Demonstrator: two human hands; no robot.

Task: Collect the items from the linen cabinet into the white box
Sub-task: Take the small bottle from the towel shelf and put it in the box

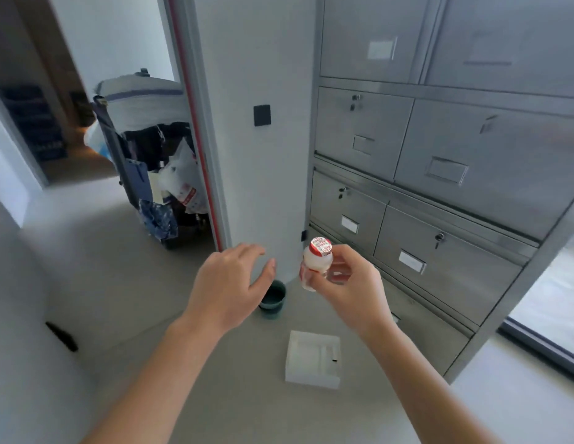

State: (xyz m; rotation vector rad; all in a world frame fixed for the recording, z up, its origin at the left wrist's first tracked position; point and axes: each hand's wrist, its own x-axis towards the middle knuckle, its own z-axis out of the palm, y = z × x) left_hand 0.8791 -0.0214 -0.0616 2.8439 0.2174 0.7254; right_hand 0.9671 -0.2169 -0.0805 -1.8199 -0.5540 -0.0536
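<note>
The white box [313, 363] is lying on the floor just below the right hand [349, 283], which is pinching a small bottle [316, 262]; lowering it upright should work. The left hand [229, 283] is hovering open, empty.

Pale grey floor [125, 277] throughout. White pillar [257, 174] with black switch plate [262, 115] at centre. Loaded cart [144, 161] behind pillar, left. Doorway [39, 100] to dim room, far left. Window [548, 309] at right edge, daylight entering.
</note>
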